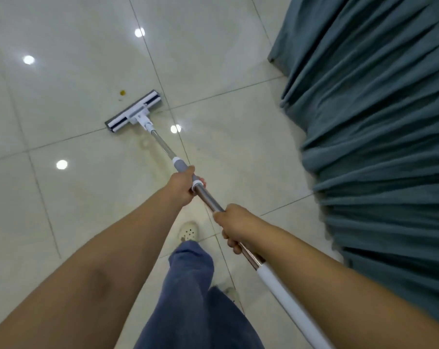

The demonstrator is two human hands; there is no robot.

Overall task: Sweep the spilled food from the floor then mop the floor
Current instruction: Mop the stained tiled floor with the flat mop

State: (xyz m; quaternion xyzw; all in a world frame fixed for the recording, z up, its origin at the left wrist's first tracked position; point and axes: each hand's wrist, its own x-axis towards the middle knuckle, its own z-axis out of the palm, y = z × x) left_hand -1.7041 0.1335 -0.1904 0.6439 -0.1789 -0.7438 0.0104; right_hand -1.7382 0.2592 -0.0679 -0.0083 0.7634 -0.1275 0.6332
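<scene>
Glossy tile floor (62, 109) is being mopped, left hand (182, 185) and right hand (234, 226) both gripping the mop (134, 113), which likely must next reach the yellow speck (122, 92) just ahead

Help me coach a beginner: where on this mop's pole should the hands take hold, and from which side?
Grip the mop pole at two spots: the grey collar midway and the bare steel just short of the white end sleeve, as the left hand and right hand do. Come from above, fingers curled round: the pole slants up from the flat head on the floor.
</scene>
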